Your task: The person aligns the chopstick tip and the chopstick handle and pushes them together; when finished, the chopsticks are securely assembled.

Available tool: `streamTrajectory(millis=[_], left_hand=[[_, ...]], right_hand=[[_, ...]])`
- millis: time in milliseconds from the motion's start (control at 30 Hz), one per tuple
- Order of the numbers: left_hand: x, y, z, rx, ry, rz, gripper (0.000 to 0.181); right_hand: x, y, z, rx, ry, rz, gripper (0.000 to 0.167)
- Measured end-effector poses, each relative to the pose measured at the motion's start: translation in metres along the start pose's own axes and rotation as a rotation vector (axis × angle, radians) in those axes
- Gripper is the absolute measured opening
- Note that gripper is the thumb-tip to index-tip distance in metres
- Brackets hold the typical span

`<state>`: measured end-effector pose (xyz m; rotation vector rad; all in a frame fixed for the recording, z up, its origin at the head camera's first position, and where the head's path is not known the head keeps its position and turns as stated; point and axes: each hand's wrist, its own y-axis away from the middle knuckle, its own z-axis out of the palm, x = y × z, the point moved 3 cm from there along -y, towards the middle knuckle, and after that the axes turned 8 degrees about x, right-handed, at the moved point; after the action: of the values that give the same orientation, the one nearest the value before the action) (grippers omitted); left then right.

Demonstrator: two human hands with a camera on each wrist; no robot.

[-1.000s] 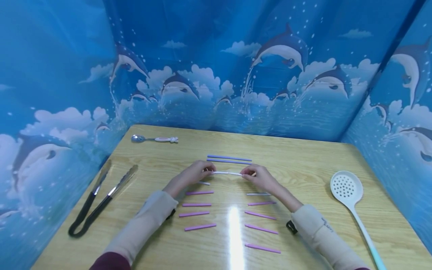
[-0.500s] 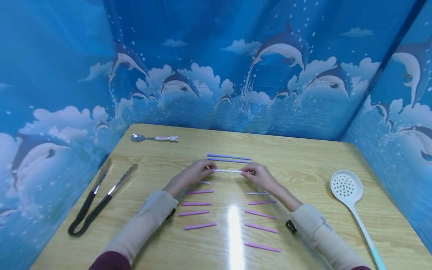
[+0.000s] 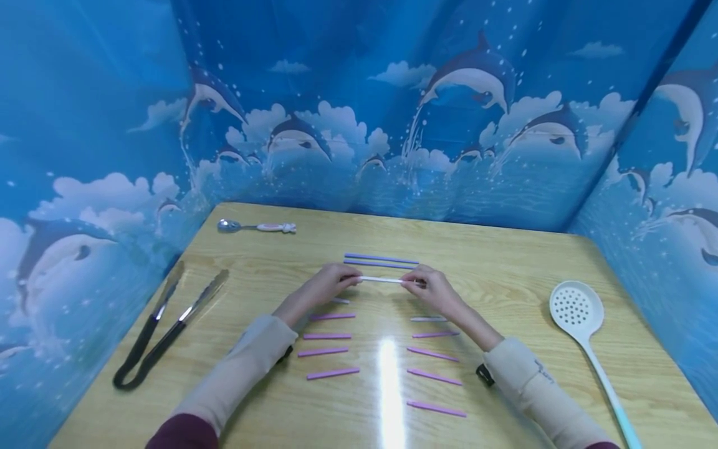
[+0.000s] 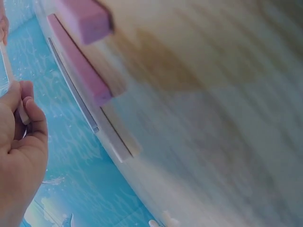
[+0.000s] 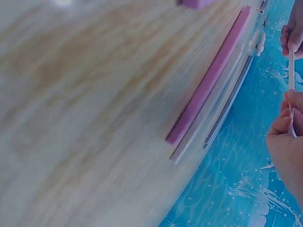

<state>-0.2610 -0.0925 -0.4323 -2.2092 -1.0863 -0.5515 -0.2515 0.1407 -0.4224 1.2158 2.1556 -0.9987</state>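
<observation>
Between both hands stretches a thin white stick [image 3: 381, 279], held level above the table just in front of two blue-violet sticks [image 3: 381, 260]. My left hand [image 3: 332, 280] pinches its left end with thumb and fingers; my right hand [image 3: 429, 287] pinches the right end. In the left wrist view, the left hand [image 4: 23, 127] has the stick's end poking through its curled fingers. The right wrist view shows the right hand [image 5: 288, 123] gripping likewise. Below the hands lie two columns of short sticks, pink-purple ones [image 3: 327, 337] and a whitish one [image 3: 429, 319] on the right.
Black-handled tongs [image 3: 162, 337] lie spread at the left of the wooden table [image 3: 493, 262]. A spoon [image 3: 255, 227] with a pale handle is at the back left. On the right rests a white skimmer [image 3: 578, 305]. A dolphin-print curtain [image 3: 359, 125] surrounds the back and sides.
Two white pieces, meeting end to end at a visible, slightly bent joint a second ago, now form one straight line. Both hands have risen slightly in the head view with it.
</observation>
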Motion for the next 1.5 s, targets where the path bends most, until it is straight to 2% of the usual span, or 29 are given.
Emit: streamTrajectory(millis=[133,333,533,633,867,1167,1400,1500], left_hand=[[0.003,0.000,-0.003,0.007,-0.005,0.030,0.016],[0.006,0.002,-0.006,0.008,0.003,0.007,0.019],[0.009,0.001,-0.008,0.018,0.004,0.015,0.021],[0.009,0.000,-0.009,0.006,0.012,-0.006,0.022],[0.006,-0.002,-0.012,-0.025,0.007,-0.046,0.023],[0.003,-0.001,-0.011,-0.033,-0.017,-0.019,0.020],[-0.004,0.002,-0.010,-0.038,0.026,-0.091,0.023],[-0.008,0.003,-0.010,-0.033,0.018,-0.107,0.023]], right_hand=[[-0.001,0.000,-0.001,0.011,-0.016,-0.025,0.012],[-0.003,0.001,0.000,0.026,-0.037,-0.043,0.012],[-0.007,-0.001,-0.002,0.047,-0.025,-0.080,0.010],[-0.008,-0.003,-0.003,0.042,-0.021,-0.087,0.011],[-0.008,-0.005,-0.003,0.025,-0.010,-0.059,0.012],[-0.004,-0.002,-0.003,-0.018,-0.008,0.009,0.016],[0.003,0.000,-0.009,0.037,0.039,-0.012,0.012],[0.007,-0.001,-0.009,0.045,0.058,-0.025,0.010]])
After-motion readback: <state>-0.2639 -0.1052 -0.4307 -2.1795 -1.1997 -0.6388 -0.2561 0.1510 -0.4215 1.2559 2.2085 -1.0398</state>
